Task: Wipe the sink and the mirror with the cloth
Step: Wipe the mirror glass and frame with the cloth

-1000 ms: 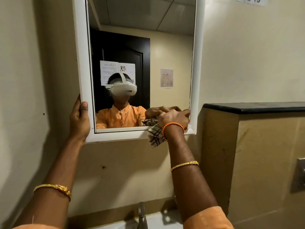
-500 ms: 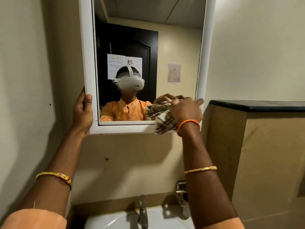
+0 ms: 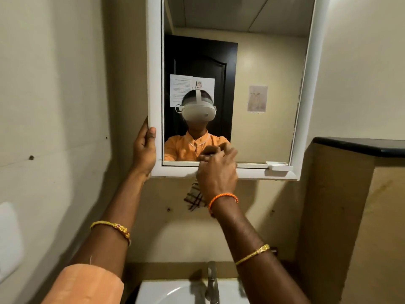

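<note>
Left hand [image 3: 144, 150] still grips the mirror [image 3: 228, 84] frame's lower left corner. Right hand [image 3: 217, 172], moved left along the bottom edge since a moment ago, clutches the cloth [image 3: 195, 197], now mostly hidden behind it. Below, the sink [image 3: 175, 292] is cut off.

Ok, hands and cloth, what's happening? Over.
Left hand grips mirror frame. Right hand holds checked cloth at bottom edge. Nothing blocking.
</note>
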`<state>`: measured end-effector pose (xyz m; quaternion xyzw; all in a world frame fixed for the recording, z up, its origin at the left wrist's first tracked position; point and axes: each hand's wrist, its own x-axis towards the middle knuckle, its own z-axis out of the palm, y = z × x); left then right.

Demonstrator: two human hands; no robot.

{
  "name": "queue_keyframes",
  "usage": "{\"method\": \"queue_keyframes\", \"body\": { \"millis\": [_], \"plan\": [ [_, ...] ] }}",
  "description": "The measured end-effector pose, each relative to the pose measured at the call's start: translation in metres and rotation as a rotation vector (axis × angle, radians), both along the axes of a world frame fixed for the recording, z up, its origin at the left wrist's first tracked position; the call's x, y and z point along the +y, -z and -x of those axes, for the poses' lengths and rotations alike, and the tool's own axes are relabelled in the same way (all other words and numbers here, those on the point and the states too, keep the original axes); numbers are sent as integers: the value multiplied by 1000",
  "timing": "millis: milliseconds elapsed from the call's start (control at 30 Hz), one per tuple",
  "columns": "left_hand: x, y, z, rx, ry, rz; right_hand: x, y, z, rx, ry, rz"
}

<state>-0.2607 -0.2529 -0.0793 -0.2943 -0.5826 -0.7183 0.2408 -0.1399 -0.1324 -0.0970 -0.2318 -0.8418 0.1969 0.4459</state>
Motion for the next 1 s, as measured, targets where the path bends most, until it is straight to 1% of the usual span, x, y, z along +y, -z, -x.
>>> {"method": "queue_keyframes", "body": {
  "millis": [100, 200, 300, 333, 367, 433, 500, 600, 667, 800, 900, 1000],
  "plan": [
    [-3, -1, 0, -20, 17, 5, -12, 6, 9, -2, -145, -111],
    [-1, -2, -2, -47, 19, -22, -9, -7, 12, -73, -381, -183],
    [-3, -4, -4, -50, 21, -27, -17, -24, 9, -174, -568, -352],
    [-4, -4, -3, -43, 29, -24, -20, -29, 10, -162, -614, -390],
    [-6, -4, 0, -48, 39, -20, -22, -35, 12, -110, -642, -397],
    [-11, -2, 5, -77, 95, -19, -21, -56, 18, 78, -609, -390],
    [-13, 1, 8, -74, 168, -16, -18, -79, 28, 233, -463, -451],
    [-14, 0, 9, -86, 193, -34, -23, -91, 43, 350, -270, -614],
    [-13, 0, 11, -82, 210, -43, -29, -74, 51, 315, -212, -710],
    [-9, 3, 17, -98, 159, -95, -27, -12, 48, 169, -221, -743],
    [-6, 3, 14, -59, 137, -110, -20, 27, 38, 92, -215, -824],
    [-6, 5, 12, -25, 101, -127, -14, 33, 32, 70, -227, -869]
  ]
}}
